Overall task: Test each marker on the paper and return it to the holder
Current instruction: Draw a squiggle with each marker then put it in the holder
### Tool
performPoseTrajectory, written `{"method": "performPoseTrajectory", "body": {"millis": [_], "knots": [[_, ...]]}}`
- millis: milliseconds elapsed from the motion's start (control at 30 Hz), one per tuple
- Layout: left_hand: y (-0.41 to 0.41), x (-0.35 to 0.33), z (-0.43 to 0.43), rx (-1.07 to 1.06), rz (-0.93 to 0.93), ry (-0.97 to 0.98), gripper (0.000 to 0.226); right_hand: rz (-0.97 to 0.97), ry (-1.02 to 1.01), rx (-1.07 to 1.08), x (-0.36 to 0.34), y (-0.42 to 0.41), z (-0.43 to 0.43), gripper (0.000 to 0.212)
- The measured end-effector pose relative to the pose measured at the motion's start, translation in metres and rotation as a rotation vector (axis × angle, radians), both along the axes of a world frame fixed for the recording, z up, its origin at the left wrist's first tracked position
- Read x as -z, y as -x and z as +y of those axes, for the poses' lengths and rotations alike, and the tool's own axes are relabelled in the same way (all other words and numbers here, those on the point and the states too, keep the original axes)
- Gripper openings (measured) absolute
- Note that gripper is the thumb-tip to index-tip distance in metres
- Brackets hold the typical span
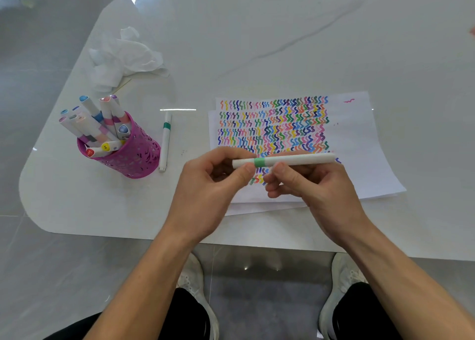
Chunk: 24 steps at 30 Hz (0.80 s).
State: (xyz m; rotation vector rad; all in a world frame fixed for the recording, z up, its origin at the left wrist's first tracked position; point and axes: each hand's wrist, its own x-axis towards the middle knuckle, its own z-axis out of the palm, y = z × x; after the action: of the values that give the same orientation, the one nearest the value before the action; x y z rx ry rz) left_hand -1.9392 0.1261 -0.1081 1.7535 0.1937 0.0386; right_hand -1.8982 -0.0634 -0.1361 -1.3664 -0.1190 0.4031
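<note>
Nearest, below both wrists, a pair of pale shoes point(195, 283) stands on the grey floor, just short of the white table point(108, 211). Above the table's near edge the left hand point(205, 188) and the right hand point(311, 188) meet on one white marker point(298, 159) with a pale green band, held level between them. The left hand pinches the marker's left end with thumb and curled fingers, right at the band. The right hand's fingers curl round the barrel just past the band, and the rest of the barrel juts out beyond that hand. Whether either end is capped I cannot tell. Under and beyond the hands lies the paper point(359, 144) — loosely stacked sheets, the top one filled with rows of coloured squiggles. Out to the left of the left hand a second marker point(165, 141) (white, darker green band) lies flat on the table. Just past it stands the pink holder point(128, 154), packed with other markers point(95, 118) leaning leftward. Farther off, beyond the holder, a crumpled white tissue point(123, 56) rests on the table
</note>
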Motion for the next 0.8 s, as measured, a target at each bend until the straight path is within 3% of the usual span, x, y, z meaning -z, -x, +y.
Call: {"method": "performPoseTrajectory", "body": {"millis": [133, 233, 500, 633, 800], "knots": [[-0.001, -0.006, 0.011, -0.130, -0.058, 0.019, 0.010, -0.006, -0.009, 0.057, 0.003, -0.003, -0.002, 0.019], [0.000, -0.011, 0.020, -0.208, -0.111, -0.022, 0.008, -0.006, -0.019, 0.082, 0.001, -0.007, -0.003, 0.034], [0.008, -0.011, 0.017, -0.168, -0.090, -0.008, 0.009, -0.051, 0.021, 0.060, -0.002, -0.004, 0.004, 0.021], [0.007, -0.012, 0.014, -0.172, -0.087, 0.000, 0.023, -0.047, 0.013, 0.077, -0.002, -0.007, 0.001, 0.019], [0.008, -0.008, 0.007, -0.170, -0.070, 0.000, 0.015, 0.009, -0.021, 0.066, 0.001, -0.008, -0.004, 0.014]]}}
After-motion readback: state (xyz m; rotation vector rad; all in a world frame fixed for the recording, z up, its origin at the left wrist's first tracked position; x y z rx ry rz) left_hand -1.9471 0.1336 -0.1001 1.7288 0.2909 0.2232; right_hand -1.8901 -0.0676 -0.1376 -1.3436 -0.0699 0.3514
